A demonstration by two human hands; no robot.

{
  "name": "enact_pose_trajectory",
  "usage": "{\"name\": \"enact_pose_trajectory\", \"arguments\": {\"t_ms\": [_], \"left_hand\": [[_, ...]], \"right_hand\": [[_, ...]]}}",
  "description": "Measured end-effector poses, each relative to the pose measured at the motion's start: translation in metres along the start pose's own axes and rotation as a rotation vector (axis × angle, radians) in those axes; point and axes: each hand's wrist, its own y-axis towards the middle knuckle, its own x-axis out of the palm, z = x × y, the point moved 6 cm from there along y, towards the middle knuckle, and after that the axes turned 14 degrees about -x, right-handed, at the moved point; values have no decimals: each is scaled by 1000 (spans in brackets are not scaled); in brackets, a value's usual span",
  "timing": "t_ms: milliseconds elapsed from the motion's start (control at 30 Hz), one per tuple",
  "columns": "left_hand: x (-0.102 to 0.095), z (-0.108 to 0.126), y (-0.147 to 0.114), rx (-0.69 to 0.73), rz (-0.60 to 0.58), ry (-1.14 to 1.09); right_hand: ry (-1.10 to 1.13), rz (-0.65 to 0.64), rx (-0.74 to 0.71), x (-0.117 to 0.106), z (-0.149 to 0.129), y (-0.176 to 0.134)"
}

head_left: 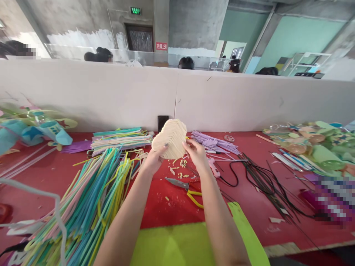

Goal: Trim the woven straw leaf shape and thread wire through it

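over the tabletop (pixel 246 143), support the ridged cream piece (pixel 174 138) lightly, pinched by left grip (pixel 155 158) and right grip (pixel 196 151).

The single view looks out from the wearer's own head, facing forward and tipped down over the red table (pixel 249 144). The forearms (pixel 126 218) rise from the bottom edge, so the left hand (pixel 154 159) and right hand (pixel 196 152) appear close in front, near mid-frame. Beyond them the white partition (pixel 235 103) spans the full width, and over its top the wide view reaches back to the far wall (pixel 191 29) with its exit sign (pixel 135 11).
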Motion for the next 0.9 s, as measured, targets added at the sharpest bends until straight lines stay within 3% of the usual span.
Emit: {"name": "enact_pose_trajectory", "arguments": {"t_ms": [100,267,400,533,633,733,900], "left_hand": [[4,-2,-1,-24,-59,-8],[-3,6,-2,9,-17,-99],[-12,13,-3,17,15,-181],[-18,16,-3,15,32,-241],[-18,18,-3,54,34,-246],[-16,23,-5,113,45,-254],[-14,32,-10,138,91,-193]], "right_hand": [[-54,-6,-32,2,-3,0],[-181,-56,-39,7,-17,-15],[-442,-288,-24,3,-30,-55],[-944,-612,103,-24,-29,-108],[-1129,-767,155,-42,-26,-137],[-1172,-837,160,-46,-19,-150],[-1175,-839,51,-29,-9,-144]]}}
